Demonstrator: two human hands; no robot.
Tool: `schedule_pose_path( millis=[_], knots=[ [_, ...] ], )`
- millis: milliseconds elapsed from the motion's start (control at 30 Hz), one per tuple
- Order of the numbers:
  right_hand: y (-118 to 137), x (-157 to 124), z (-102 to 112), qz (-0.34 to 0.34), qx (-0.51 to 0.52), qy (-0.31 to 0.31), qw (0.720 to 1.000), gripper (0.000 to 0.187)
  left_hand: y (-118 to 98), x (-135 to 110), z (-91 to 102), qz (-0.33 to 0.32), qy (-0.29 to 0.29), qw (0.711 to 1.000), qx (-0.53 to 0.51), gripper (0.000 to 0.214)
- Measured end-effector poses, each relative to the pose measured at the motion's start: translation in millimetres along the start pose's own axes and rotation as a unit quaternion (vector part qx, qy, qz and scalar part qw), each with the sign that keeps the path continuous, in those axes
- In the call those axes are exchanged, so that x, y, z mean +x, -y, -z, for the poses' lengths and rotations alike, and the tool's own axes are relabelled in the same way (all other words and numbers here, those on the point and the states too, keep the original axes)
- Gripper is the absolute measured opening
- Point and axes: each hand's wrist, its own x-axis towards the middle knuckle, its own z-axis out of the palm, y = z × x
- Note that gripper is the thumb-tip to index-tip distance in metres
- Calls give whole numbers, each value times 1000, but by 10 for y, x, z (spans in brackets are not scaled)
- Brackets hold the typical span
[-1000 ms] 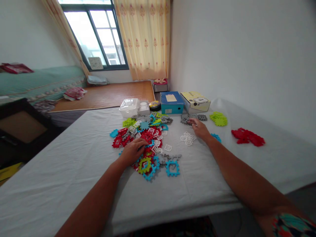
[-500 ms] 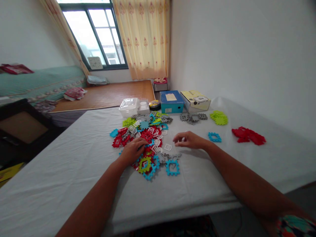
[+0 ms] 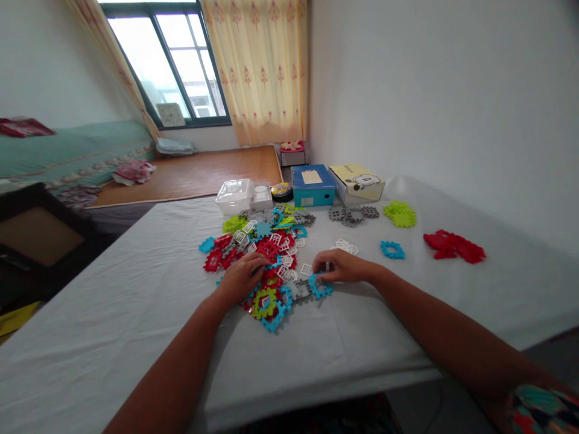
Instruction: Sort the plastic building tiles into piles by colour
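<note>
A jumbled pile of toothed plastic building pieces (image 3: 269, 245) lies on the table, in red, blue, green, grey and white. My left hand (image 3: 243, 278) rests on the pile's left side with its fingers bent together. Their tips touch the heap beside a blue piece (image 3: 275, 263), and what lies under them is hidden. At the pile's right edge my right hand (image 3: 340, 266) pinches a blue square frame piece (image 3: 321, 287), tilted beside grey pieces (image 3: 300, 291). A white window piece (image 3: 306, 269) lies just left of that hand. More white window pieces (image 3: 346, 246) lie behind it.
Grey pieces (image 3: 353, 214), green pieces (image 3: 400, 214), a blue frame (image 3: 392, 249) and red pieces (image 3: 453, 246) lie in separate groups on the right. Along the back stand a clear plastic box (image 3: 234, 196), a blue box (image 3: 313, 185) and a yellow box (image 3: 358, 183).
My right hand has moved down and left and taken hold of the blue frame piece, which has shifted up slightly. White window pieces behind that hand have come into view. My left hand stays put.
</note>
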Motion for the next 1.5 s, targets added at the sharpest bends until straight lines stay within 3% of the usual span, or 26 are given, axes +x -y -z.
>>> schedule_pose_path(
  millis=[100,200,367,500,633,700,733,833,900,1033,1233,1367,1500],
  knots=[
    [-48,-28,130,-44,14,-60,997,25,9,-1,-4,-1,-1,1000,-1,26],
    [-144,-163,432,-99,-7,-145,984,30,16,2,-7,-2,-3,1000,-6,26],
    [-521,-800,944,-264,-112,-252,924,26,18,7,-5,1,-2,1000,-9,26],
    [-780,-1336,970,-377,-212,-275,858,19,6,2,0,-6,-2,1000,-12,26],
    [-684,-1383,793,-379,-266,-298,835,21,-12,6,-18,-9,-13,1000,-10,25],
    [-490,-1208,652,-319,-284,-299,853,21,-19,13,-34,-6,-28,1000,2,25],
    [-372,-1088,561,-277,-276,-284,875,20,-23,16,-41,-5,-38,999,12,25],
    [-24,-684,226,-147,-194,-180,953,18,-37,22,-49,7,-73,996,42,24],
    [139,-430,6,-88,-165,-124,975,21,-50,24,-40,19,-96,994,57,24],
    [237,-16,-235,-83,-206,-94,971,25,-92,51,17,22,-117,989,85,22],
    [166,345,-255,-152,-225,-50,961,26,-226,158,206,-2,-72,992,104,21],
    [80,301,-109,-157,-156,-78,972,18,-373,170,343,-38,-24,995,90,24],
    [-47,88,174,-158,-157,-152,963,6,-629,43,334,-124,44,989,63,24]
  ],
)
